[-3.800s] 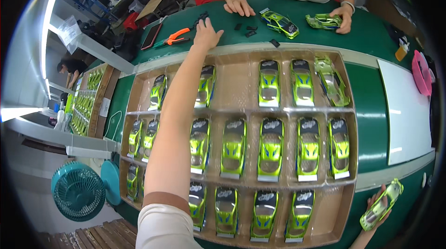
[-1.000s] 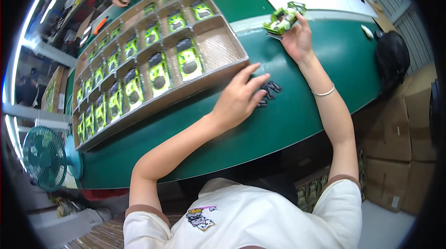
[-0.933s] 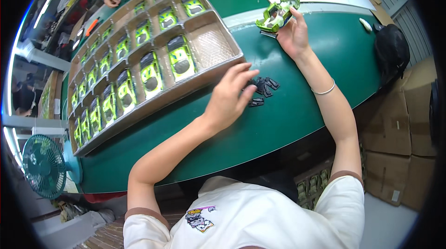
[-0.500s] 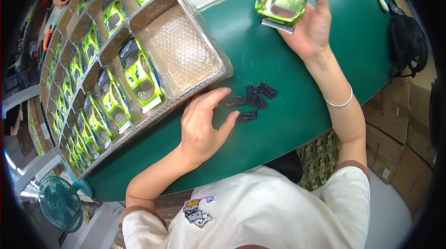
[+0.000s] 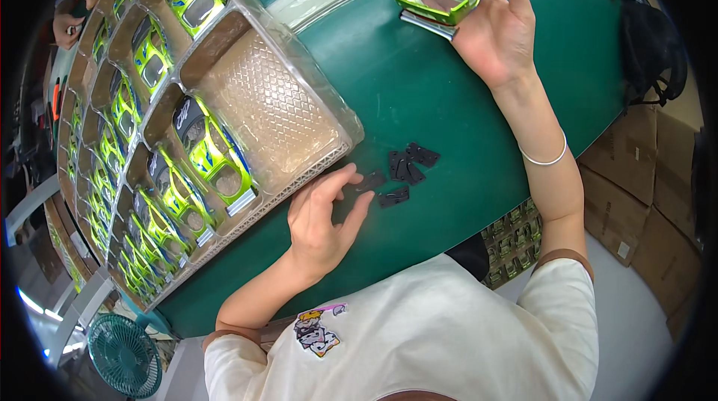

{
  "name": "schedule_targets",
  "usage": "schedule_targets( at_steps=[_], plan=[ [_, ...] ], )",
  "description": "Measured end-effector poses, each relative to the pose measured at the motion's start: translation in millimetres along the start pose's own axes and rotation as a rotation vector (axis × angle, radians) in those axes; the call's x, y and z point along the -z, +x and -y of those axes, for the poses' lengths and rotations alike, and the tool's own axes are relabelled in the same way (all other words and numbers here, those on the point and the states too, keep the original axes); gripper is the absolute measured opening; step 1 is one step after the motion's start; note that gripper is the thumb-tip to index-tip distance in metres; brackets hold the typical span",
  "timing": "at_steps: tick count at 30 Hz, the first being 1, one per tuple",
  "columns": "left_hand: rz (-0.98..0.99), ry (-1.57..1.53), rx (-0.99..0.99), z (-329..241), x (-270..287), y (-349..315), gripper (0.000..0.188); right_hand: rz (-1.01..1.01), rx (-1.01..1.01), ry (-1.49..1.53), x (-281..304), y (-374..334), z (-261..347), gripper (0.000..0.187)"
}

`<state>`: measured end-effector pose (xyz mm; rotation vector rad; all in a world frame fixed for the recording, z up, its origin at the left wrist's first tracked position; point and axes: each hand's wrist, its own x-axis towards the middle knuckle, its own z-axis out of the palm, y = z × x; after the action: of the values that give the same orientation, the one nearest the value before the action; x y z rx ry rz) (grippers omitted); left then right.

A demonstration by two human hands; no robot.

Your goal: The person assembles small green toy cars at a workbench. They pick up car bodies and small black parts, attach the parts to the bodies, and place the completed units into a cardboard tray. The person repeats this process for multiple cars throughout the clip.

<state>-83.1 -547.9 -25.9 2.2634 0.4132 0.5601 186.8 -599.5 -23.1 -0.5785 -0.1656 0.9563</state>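
Note:
My right hand (image 5: 497,35) grips a glossy green toy car body shell (image 5: 456,6) at the far side of the table. The shell is tilted, its hollow inside partly showing, with a silvery strip along its lower edge. Nearer me, my left hand (image 5: 320,223) hovers low over the green table, thumb and forefinger apart. A dark, blurred flat piece (image 5: 369,181) lies right at its fingertips; whether they touch is unclear. Just beyond lie several small black flat parts (image 5: 405,166), some overlapping, and one single black part (image 5: 394,197) nearer the thumb.
At the left a large compartmented tray (image 5: 273,98) holds several green car shells (image 5: 215,150) with black and blue markings. A green fan (image 5: 126,356) stands lower left, a black bag (image 5: 651,53) at the right, cartons (image 5: 617,154) beneath. Another person's hand (image 5: 67,29) shows top left.
My left hand has drawn slightly closer to the blurred dark piece, its finger gap narrower. My right hand has turned the car shell a little and shifted left. The view has tilted slightly.

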Motion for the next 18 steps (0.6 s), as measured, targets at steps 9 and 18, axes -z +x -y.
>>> schedule_targets(
  at_steps=[9,18],
  plan=[
    [-0.020,-0.036,-0.032,-5,2,1,0.039,0.179,0.070,-0.278,-3,-11,-1,0.063],
    [-0.079,-0.124,-0.163,-32,27,8,0.025,0.681,0.290,-0.538,-25,-30,-2,0.079]
  ],
)
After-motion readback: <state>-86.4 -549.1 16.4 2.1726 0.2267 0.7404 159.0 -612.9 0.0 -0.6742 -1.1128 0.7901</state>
